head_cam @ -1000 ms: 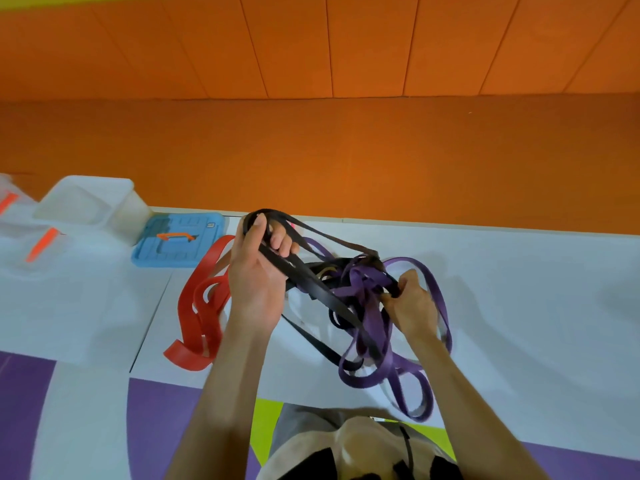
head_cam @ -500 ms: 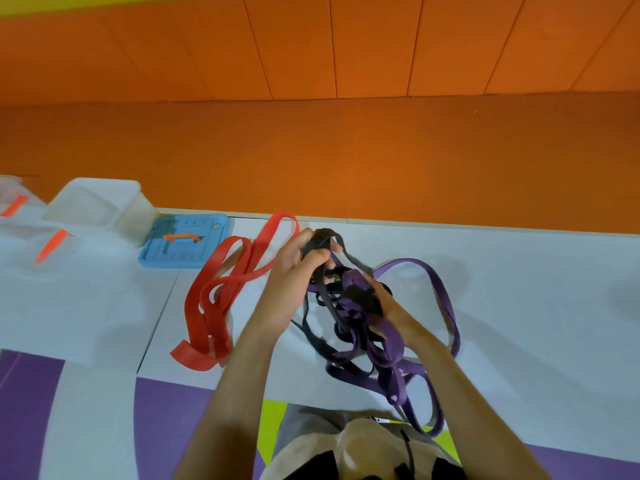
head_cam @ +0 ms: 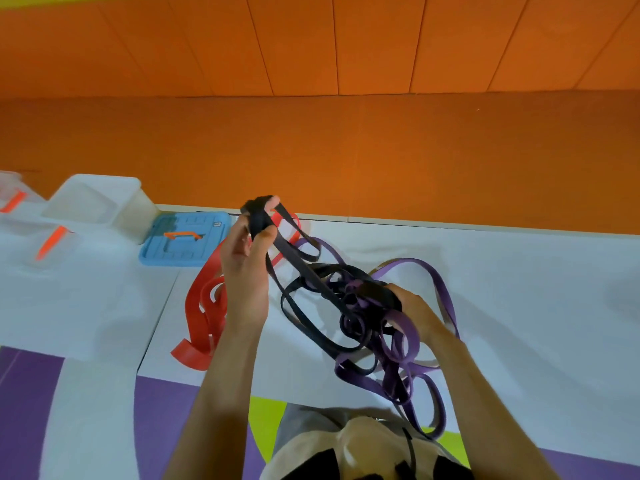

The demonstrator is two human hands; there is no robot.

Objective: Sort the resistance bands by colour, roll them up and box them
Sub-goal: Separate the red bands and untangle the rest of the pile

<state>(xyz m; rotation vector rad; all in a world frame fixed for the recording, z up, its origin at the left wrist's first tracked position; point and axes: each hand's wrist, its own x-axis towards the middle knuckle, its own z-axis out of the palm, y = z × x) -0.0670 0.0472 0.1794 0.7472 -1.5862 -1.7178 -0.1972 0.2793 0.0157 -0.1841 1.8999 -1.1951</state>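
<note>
We find the left hand (head_cam: 247, 268) lifted above the white surface (head_cam: 519, 292), its fingers and thumb curled round the looped end of a flat black rubber resistance band (head_cam: 300, 271). That band runs taut down and to the right into a knot of black and flat purple rubber bands (head_cam: 441, 292). The right hand (head_cam: 414, 308) sits low on that knot with its fingers closed over it, and we take this as an anchor: one hand pins the tangle down so the other can draw a single colour out of it. The purple loops spill toward the person's lap and over the near edge of the surface, with black threaded through them in several places; we cannot tell how many black bands there are. The wide red rubber bands (head_cam: 204, 299) lie by themselves just left of and behind the left hand, apart from the knot, which we read as one colour already sorted out. Beyond them rests a blue plastic lid with an orange handle (head_cam: 187, 239), and beside it a translucent white plastic box (head_cam: 100, 202) stands open, seemingly awaiting rolled bands. Nothing is rolled yet, so we judge the task to be early, in the sorting stage.
</note>
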